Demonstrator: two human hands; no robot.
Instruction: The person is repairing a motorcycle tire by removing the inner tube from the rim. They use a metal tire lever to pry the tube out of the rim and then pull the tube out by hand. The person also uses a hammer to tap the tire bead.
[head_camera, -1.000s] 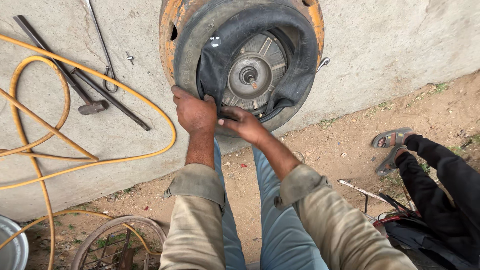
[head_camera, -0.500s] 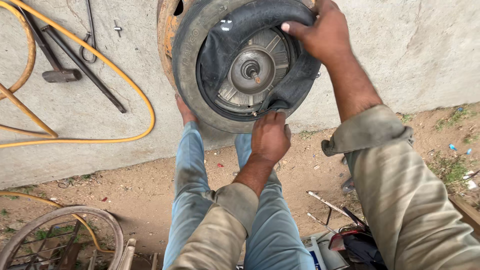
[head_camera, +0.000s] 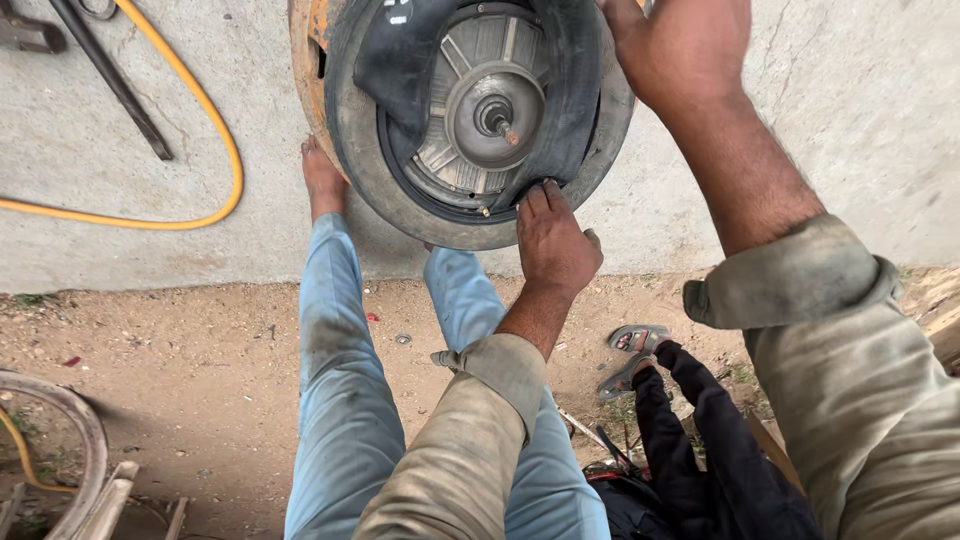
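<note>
1. A small wheel (head_camera: 480, 120) stands upright at the top middle of the view, on a grey concrete slab (head_camera: 150, 250), braced against the seated person's legs in light blue trousers (head_camera: 340, 400).
2. The wheel's grey rubber tyre (head_camera: 365, 170) rings a silver ribbed hub (head_camera: 470, 110) with a short axle stub (head_camera: 503, 128) sticking out of its centre.
3. A black inner tube (head_camera: 400, 60) sits loosely inside the tyre, bulging out over the hub at the upper left and curving around its right side.
4. An orange, worn rim or drum (head_camera: 305, 70) shows just behind the tyre's left edge.
5. The left hand (head_camera: 552, 240) presses on the lower right of the tyre, fingertips tucked in at the seam where tube meets tyre; the fingers are curled against the rubber, not wrapped around anything.
6. The right hand (head_camera: 680, 50) rests at the tyre's upper right edge; its fingers run out of the frame, so I cannot tell whether it grips.
7. Both arms wear rolled-up khaki sleeves (head_camera: 500, 370).
8. A bare foot (head_camera: 322, 180) rests on the slab, touching the tyre's left side.
9. A yellow hose (head_camera: 225, 150) loops over the slab at the left, beside a dark metal bar (head_camera: 120, 85).
10. On the dirt ground (head_camera: 180, 350) at the lower right, another person's dark-trousered legs (head_camera: 690, 430) and grey sandals (head_camera: 630, 355) are visible.
11. A curved wheel rim (head_camera: 70, 440) lies at the lower left corner.
</note>
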